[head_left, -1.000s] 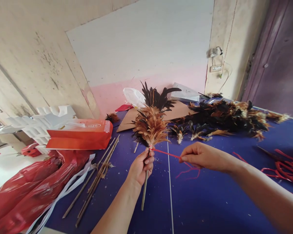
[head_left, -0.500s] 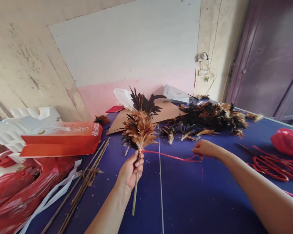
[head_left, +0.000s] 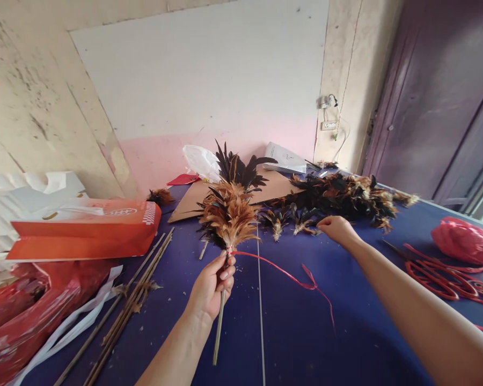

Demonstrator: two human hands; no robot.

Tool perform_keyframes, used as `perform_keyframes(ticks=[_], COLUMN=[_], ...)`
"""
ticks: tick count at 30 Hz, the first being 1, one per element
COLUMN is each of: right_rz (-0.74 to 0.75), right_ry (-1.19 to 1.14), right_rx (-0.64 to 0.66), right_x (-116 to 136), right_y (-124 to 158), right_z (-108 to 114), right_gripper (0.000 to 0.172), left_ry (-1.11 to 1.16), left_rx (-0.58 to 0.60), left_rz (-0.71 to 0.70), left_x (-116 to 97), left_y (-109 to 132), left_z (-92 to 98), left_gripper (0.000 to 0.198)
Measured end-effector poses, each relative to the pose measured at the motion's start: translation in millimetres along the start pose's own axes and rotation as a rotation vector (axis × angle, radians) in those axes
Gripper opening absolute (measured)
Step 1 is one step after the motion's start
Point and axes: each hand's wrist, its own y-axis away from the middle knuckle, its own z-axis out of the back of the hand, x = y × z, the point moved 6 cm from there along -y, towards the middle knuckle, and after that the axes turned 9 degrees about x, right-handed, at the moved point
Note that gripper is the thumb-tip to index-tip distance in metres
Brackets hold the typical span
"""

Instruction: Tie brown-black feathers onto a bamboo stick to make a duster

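My left hand [head_left: 214, 284] is wrapped round the thin stick handle [head_left: 218, 327] of a feather duster [head_left: 231, 214], held upright. Brown feathers sit in its lower part and black ones at the top. From the red binding just above my fingers, a red plastic string [head_left: 279, 265] trails to the right, its end loose. My right hand [head_left: 338, 229] is closed, fingertips pressed together at the small feather tufts [head_left: 301, 219] on the table. What the fingers pinch, if anything, is hidden.
A large feather pile [head_left: 342, 198] lies behind my right hand. Red string coils [head_left: 438, 276] and a pink-red bundle [head_left: 465, 239] are at right. Thin sticks [head_left: 129, 305], an orange bag [head_left: 84, 236] and red plastic [head_left: 56, 305] lie left. Cardboard [head_left: 189, 201] is behind the duster.
My right hand has let go of the red string and moved up to the feather tufts. The string now sags loose. My left hand still holds the duster, and the view has shifted slightly.
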Motion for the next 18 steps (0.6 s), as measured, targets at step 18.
perform_keyframes(ticks=[18], right_rz=[-0.149], right_ry=[0.087], right_rx=[-0.012], right_x=[48], right_y=[-11], right_z=[-43], right_gripper=[0.049], left_ry=[0.001], left_rx=[-0.028], left_rz=[-0.004], left_x=[3], left_y=[0], left_z=[0.3], left_gripper=[0.016])
